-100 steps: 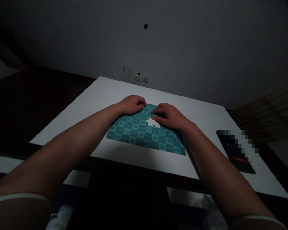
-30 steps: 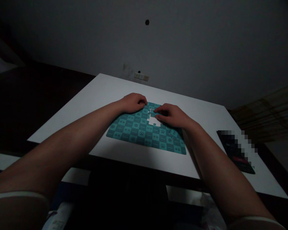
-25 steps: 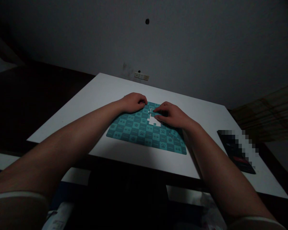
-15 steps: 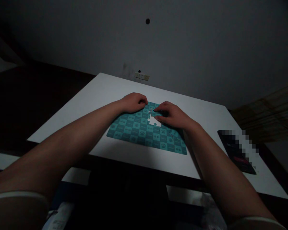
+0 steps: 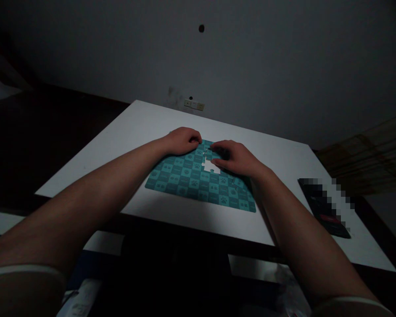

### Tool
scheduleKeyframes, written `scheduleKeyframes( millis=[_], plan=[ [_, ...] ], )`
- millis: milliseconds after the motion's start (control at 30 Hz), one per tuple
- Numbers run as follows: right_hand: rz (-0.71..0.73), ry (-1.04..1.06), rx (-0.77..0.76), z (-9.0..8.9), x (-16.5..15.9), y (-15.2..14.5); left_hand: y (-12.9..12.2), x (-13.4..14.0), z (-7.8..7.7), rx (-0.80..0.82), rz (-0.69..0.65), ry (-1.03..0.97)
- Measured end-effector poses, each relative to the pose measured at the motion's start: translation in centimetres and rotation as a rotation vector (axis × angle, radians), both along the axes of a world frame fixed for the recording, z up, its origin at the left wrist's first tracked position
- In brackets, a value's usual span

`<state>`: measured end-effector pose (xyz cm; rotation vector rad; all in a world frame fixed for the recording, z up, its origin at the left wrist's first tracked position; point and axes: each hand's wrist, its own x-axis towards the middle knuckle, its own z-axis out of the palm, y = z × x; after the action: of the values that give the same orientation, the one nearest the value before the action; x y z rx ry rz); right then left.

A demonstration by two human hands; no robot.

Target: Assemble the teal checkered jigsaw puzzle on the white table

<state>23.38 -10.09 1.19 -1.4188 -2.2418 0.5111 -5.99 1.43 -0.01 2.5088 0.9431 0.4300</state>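
I'm seeing the right hand (image 5: 234, 155) holding its index finger farther from the thumb than half a second ago, and the white slit beside a teal puzzle piece (image 5: 210, 155) showing narrower. On the white table (image 5: 115, 141), the paw-print puzzle (image 5: 201, 178) is lying flat, its white gap (image 5: 212, 167) showing. Just beyond that, the piece is lying between thumb and index, which are standing apart; I'm not managing to tell contact. The left hand (image 5: 184, 141) is curling over the far edge, its grip hidden from me. Wall sockets (image 5: 194, 105) are showing behind.
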Motion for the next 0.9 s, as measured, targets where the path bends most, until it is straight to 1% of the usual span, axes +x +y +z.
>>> scheduleKeyframes(
  millis=[167,300,500,900],
  plan=[
    [0.039,-0.066,0.01,0.28,-0.01,-0.06,-0.08,0.01,0.11,-0.013,0.007,-0.001],
    [0.064,-0.062,0.001,0.32,0.0,-0.1,-0.03,0.03,-0.03,-0.014,-0.004,-0.006],
    [0.034,-0.103,0.022,-0.03,-0.17,0.03,0.12,0.02,-0.3,-0.009,-0.007,-0.01],
    [0.006,-0.124,0.024,-0.27,-0.23,0.16,-0.1,0.08,0.13,0.005,-0.009,0.013]
  ],
)
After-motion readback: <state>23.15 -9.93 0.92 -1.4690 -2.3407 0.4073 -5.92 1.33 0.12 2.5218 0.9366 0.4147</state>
